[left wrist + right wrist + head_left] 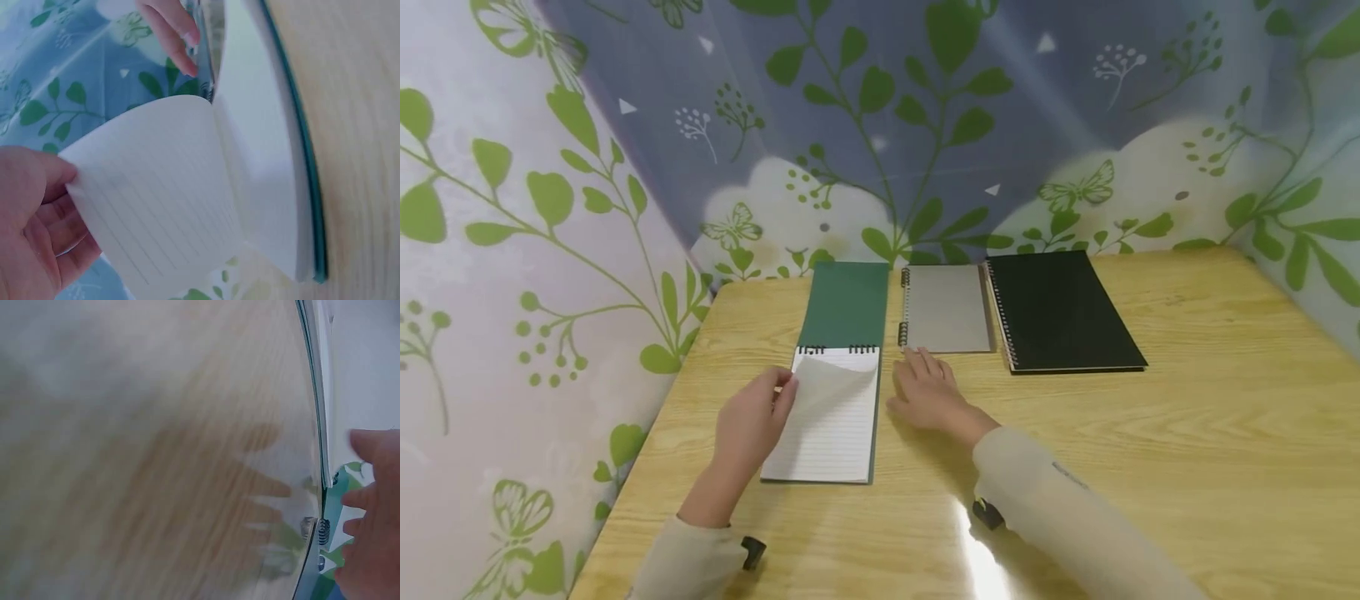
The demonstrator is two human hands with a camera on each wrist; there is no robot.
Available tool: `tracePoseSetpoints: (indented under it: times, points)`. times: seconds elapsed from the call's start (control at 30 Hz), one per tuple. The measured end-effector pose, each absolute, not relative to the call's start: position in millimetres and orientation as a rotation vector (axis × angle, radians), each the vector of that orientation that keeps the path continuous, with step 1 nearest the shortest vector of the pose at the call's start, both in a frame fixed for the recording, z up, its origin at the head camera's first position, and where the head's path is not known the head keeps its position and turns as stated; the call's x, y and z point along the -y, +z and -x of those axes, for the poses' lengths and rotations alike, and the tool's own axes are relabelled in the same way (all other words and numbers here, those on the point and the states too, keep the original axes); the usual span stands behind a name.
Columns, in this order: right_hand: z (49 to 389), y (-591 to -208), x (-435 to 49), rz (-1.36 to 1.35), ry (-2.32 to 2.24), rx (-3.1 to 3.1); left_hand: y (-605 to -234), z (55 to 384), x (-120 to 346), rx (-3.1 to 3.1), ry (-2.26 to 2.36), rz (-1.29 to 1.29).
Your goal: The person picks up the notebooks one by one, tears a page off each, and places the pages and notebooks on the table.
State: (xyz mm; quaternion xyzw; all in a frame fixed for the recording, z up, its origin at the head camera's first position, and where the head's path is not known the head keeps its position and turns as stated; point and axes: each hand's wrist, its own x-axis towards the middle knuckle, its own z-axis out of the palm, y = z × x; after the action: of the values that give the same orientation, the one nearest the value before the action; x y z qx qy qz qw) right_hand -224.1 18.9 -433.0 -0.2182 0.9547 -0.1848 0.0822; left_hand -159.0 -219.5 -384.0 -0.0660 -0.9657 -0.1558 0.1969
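Note:
A green top-spiral notepad (847, 304) lies with its cover folded back, showing lined white paper. My left hand (752, 421) pinches the edge of a lined page (150, 194) between thumb and fingers, and that page is lifted and bent off the stack. My right hand (928, 392) is to the right of the notepad, fingers extended toward the lower left corner of a grey spiral notebook (947, 308). In the right wrist view its fingers (369, 500) hold nothing. Whether they touch the grey notebook cannot be told.
A larger black spiral notebook (1067, 312) lies closed to the right of the grey one. All sit on a wooden table (1210, 467). Leaf-patterned fabric (880, 125) stands behind the table and along its sides.

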Motion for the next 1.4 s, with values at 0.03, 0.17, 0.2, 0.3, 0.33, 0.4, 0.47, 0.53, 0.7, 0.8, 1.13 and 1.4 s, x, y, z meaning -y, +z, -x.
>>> tracePoseSetpoints:
  times: [0.03,0.17,0.2,0.3,0.33,0.4,0.47,0.53,0.7,0.8,1.13,1.4]
  points:
    - [227,-434,-18,0.646,-0.575,-2.860,-383,159,221,2.672,-0.439,0.179]
    - [238,-435,-12,0.599,-0.663,-2.895,-382,157,225,2.615,-0.443,0.162]
    - [240,-436,-9,0.587,-0.669,-2.902,-382,156,225,2.615,-0.447,0.156]
    - [250,-439,-1,0.537,-0.649,-2.914,-383,154,226,2.628,-0.460,0.130]
    - [254,-441,1,0.528,-0.636,-2.920,-383,153,226,2.630,-0.473,0.118]
    - [261,-444,3,0.512,-0.598,-2.935,-384,150,225,2.625,-0.514,0.093]
    - [267,-446,5,0.508,-0.561,-2.948,-384,148,225,2.622,-0.542,0.067]
    - [271,-447,5,0.514,-0.534,-2.944,-385,145,225,2.622,-0.569,0.046]
    - [277,-448,4,0.502,-0.529,-2.879,-387,145,225,2.649,-0.582,0.019]
    - [278,-445,7,0.472,-0.549,-2.858,-387,146,224,2.653,-0.582,0.016]
    - [270,-450,22,0.318,-0.673,-2.882,-392,142,224,2.659,-0.578,0.002]
    - [274,-449,26,0.219,-0.788,-2.836,-395,144,226,2.577,-0.602,0.015]
